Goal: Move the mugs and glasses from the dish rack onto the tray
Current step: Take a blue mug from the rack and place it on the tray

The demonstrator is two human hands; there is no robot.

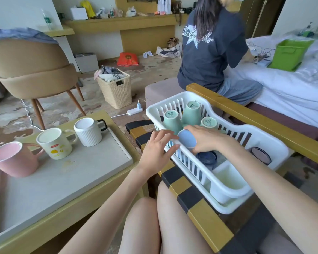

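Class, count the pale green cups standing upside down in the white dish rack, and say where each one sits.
3. One green cup at the far left, a taller one behind the middle, one to the right, just beyond the right hand. Others may be hidden.

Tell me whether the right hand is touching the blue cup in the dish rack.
Touching. The head view shows the right hand wrapped over the blue cup, its fingers lying on the cup's upturned base.

The dish rack (218, 182) is looking like smooth, slightly glossy white plastic, while the green cups (191, 112) and pink mug (15, 158) are showing a glazed ceramic sheen; the tray (66, 180) is appearing matt grey, and the basket (116, 92) is looking roughly woven
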